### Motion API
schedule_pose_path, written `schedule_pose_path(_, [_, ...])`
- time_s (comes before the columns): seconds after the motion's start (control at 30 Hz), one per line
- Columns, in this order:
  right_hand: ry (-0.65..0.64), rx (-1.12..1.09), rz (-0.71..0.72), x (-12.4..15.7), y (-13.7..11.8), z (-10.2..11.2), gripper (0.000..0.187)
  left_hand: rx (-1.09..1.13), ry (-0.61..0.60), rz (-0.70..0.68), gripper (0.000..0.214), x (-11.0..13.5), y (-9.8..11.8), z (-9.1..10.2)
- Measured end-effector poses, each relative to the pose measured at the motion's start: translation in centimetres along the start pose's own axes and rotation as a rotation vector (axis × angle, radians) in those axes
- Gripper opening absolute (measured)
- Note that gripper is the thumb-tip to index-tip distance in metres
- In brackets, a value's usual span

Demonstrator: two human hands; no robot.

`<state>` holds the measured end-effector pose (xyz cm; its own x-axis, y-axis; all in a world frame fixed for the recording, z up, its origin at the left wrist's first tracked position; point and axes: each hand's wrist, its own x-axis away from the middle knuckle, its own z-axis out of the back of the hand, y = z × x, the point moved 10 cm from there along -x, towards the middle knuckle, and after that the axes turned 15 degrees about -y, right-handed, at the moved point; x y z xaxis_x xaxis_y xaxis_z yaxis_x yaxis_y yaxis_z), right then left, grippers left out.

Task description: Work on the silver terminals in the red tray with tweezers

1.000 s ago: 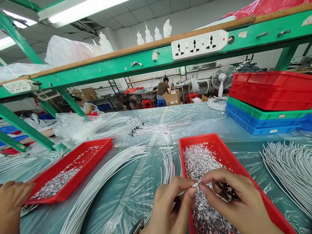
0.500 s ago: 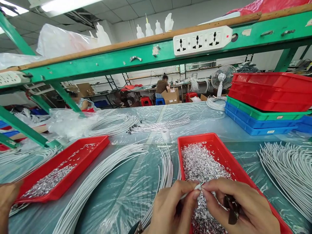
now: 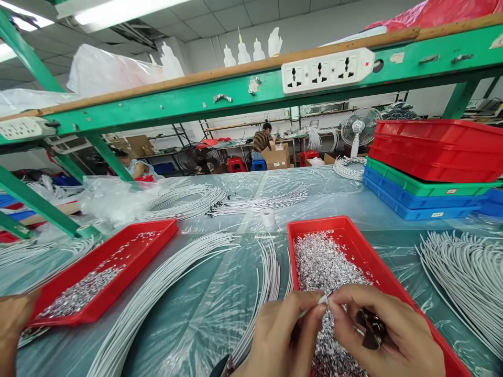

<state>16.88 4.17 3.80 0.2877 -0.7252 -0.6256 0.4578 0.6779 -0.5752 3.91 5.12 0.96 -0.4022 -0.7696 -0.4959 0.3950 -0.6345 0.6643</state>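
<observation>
In the head view, the left hand point(image 3: 281, 335) pinches a thin white wire point(image 3: 314, 306) by its tip, while the right hand point(image 3: 387, 335) meets that tip with thumb and forefinger, above the red tray point(image 3: 387, 277) of small metal terminals point(image 3: 322, 262).

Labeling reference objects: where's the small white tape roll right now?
In the head view, the white tape roll stands centre-table on the plastic sheet, just beyond the far-left corner of the right red tray, beside white cable ends.

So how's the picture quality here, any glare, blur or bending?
Head view: bright ceiling light blows out; glare streaks the clear plastic table sheet; straight green shelf beam bows from lens distortion; left hand and right hand stay sharp.
</observation>
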Motion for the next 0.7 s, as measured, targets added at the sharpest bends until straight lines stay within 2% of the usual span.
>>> schedule_pose_path(0.17, [-0.027,-0.008,-0.027,-0.2,0.3,-0.2,0.010,0.076,-0.046,0.049,0.012,-0.3,-0.3,-0.5])
schedule_pose_path(0.27, [-0.028,-0.073,-0.024,-0.2,0.6,-0.3,0.011,0.176,-0.074,0.152,0.020,-0.5,-1.2,-0.8])
schedule_pose_path(0.47, [-0.044,-0.253,-0.108,-0.3,1.6,-0.9,0.017,0.626,-0.116,0.326,0.042,-1.0,-2.5,-1.5])
schedule_pose_path(0.53, [-0.074,-0.285,-0.095,-0.6,1.3,-1.2,0.017,0.701,-0.111,0.354,0.044,-1.1,-2.5,-1.6])
schedule_pose_path(0.7, [-0.146,-0.196,-0.006,-1.4,0.3,-1.4,0.021,0.776,-0.084,0.353,0.046,-1.2,-2.3,-1.4])
